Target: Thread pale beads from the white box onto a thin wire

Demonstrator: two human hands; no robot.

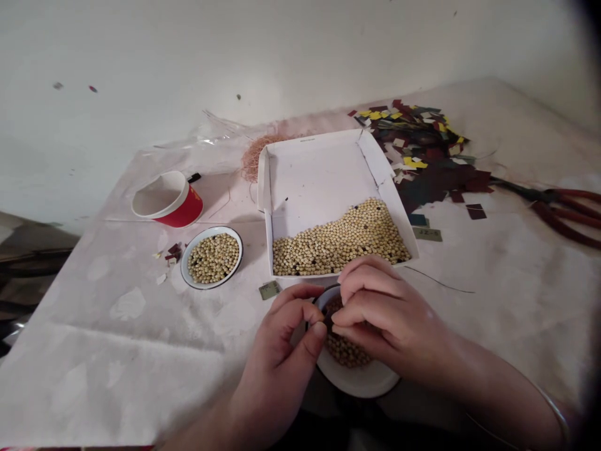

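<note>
Left hand (284,351) and right hand (387,310) (pinching) overhang the brown-bead bowl (360,383).

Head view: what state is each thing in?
White box, open, partly filled
Red cup, open
Left dish, holding pale beads
Near bowl, partly filled, partly hidden
Scissors, lying flat
Coppery wire, tangled
Coloured scraps, loosely heaped
Cloth, creased
Left hand, fingertips pinched
Right hand, fingertips pinched; anything held is too small to identify
</note>
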